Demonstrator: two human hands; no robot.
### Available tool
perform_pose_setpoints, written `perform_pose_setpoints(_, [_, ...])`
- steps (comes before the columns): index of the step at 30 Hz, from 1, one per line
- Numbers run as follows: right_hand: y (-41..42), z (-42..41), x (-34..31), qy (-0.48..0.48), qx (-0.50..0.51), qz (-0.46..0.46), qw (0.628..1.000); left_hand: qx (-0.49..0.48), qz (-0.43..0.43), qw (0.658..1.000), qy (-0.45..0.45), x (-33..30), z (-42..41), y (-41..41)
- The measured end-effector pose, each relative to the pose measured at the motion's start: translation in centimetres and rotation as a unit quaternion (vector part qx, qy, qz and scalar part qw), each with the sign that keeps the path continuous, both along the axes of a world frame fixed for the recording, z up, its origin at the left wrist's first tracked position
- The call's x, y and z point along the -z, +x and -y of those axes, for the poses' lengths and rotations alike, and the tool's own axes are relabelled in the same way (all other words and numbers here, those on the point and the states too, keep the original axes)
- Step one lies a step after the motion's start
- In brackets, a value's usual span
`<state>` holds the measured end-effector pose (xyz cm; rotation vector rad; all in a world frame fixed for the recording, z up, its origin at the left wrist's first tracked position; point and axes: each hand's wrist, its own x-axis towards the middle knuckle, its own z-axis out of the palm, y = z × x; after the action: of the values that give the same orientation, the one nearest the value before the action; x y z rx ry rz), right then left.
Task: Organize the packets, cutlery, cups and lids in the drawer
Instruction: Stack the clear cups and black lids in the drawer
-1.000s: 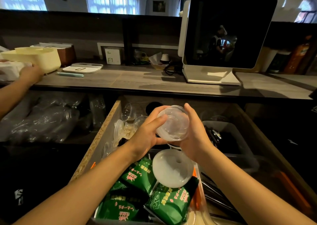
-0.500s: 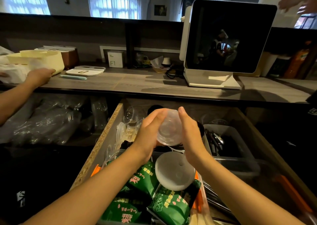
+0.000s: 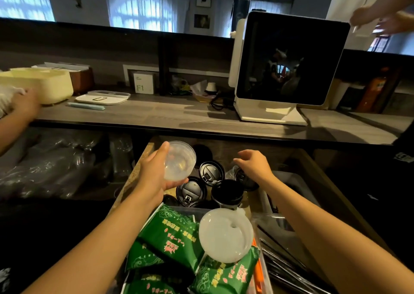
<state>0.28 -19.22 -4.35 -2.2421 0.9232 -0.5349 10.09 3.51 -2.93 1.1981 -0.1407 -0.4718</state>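
My left hand (image 3: 154,172) grips a small clear plastic cup (image 3: 179,161) above the back left of the open wooden drawer (image 3: 313,166). My right hand (image 3: 255,164) hovers with loosely spread fingers over black cup lids (image 3: 211,172) and a black cup (image 3: 227,192) at the back; it holds nothing. Nearer me, green packets (image 3: 174,233) lie in a clear tray, and a translucent white lid (image 3: 225,235) rests on top of them. Dark cutlery (image 3: 284,266) lies along the drawer's right side.
A grey countertop (image 3: 179,114) runs above the drawer, bearing a white-framed screen (image 3: 289,58), a white scale and a cream box (image 3: 44,83). Another person's hand (image 3: 24,105) rests at that box on the left. Bagged clear plastic cups (image 3: 44,166) fill the shelf left of the drawer.
My right hand let go of the clear cup and moved right over the black lids. My left hand keeps the cup and has shifted it left.
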Motion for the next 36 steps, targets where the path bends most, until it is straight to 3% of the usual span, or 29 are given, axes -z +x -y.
perform_pose_setpoints(4, [1.7,1.0,1.8,0.001,0.01,-0.105,0.994,0.019,-0.03,0.999,-0.003,0.3,0.3,-0.3])
perform_pose_setpoints(7, [2.1,0.8,3.6,0.021,0.014,-0.099,0.995,0.031,-0.05,0.998,0.001,0.1,0.4,-0.4])
perform_pose_setpoints(12, [1.2,0.5,3.5,0.033,0.037,0.054,0.997,0.041,-0.067,0.997,-0.02,-0.3,0.4,-0.7])
perform_pose_setpoints(18, [-1.4,-1.8,0.0,0.07,0.012,0.224,0.972,0.094,-0.052,0.994,-0.027,-0.2,0.4,-1.3])
perform_pose_setpoints(25, [-4.0,-5.3,-2.6,0.075,-0.038,0.336,0.938,0.124,-0.036,0.991,-0.015,-0.2,0.5,-2.8])
perform_pose_setpoints(31, [-5.2,-7.3,-2.5,-0.133,-0.126,0.313,0.932,0.124,-0.025,0.992,-0.004,-0.1,1.0,-3.7])
perform_pose_setpoints(36, [-4.6,-8.3,-1.8,-0.108,-0.201,0.229,0.946,0.164,-0.023,0.986,0.002,0.0,0.8,-4.1])
